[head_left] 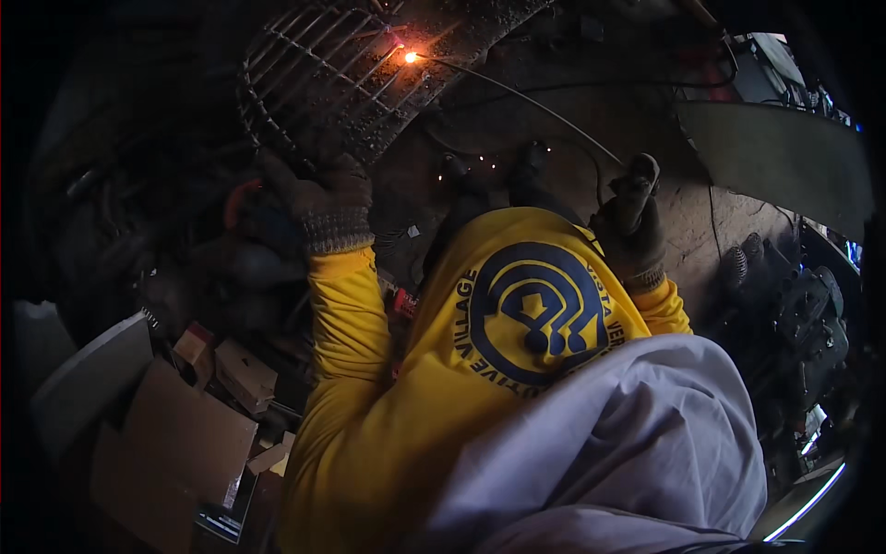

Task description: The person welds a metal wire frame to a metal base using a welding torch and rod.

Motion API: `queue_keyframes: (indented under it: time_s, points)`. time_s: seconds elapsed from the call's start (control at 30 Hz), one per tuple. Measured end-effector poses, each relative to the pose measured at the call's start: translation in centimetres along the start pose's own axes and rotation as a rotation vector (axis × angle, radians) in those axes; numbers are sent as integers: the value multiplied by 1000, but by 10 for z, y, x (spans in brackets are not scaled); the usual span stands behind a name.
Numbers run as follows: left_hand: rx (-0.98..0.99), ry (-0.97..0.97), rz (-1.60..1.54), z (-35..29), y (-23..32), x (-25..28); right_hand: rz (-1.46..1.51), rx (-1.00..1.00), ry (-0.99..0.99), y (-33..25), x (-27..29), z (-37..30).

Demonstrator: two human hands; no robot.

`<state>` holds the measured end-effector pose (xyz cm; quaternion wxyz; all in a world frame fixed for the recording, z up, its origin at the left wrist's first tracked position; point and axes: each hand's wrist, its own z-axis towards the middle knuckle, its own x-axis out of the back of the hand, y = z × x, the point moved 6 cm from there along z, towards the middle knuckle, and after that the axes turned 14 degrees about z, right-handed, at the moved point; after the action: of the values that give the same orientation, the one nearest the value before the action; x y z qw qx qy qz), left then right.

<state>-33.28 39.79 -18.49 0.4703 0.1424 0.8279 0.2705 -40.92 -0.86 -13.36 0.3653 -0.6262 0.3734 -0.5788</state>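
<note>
My right hand (637, 222), in a dark work glove, is closed round a welding electrode holder (637, 185). From it a long thin welding rod (526, 97) slants up and left to a bright orange glow on a metal grille (323, 55). The grille has parallel bars and a curved rim, and it lies on a dark, gritty metal work surface (452, 46). My left hand (328, 198), in a knit-cuffed glove, is at the grille's near rim with its fingers bent against it. Deep shadow hides part of those fingers.
Small sparks lie near my shoes (528, 162). A dark cable (600, 85) runs at the far right, close to a large curved panel (784, 152). Cardboard boxes (185, 429) stand at the lower left. Dark metal parts (812, 323) crowd the right side.
</note>
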Motion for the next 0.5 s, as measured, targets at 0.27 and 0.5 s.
queue_keyframes:
  time_s: [0.27, 0.5]
  points:
    - [35, 157, 18, -8, 0, -10, 136, -232, 41, 21, 3, -13]
    - [40, 207, 37, -12, 2, -13, 131, -301, 46, 24, 4, -13]
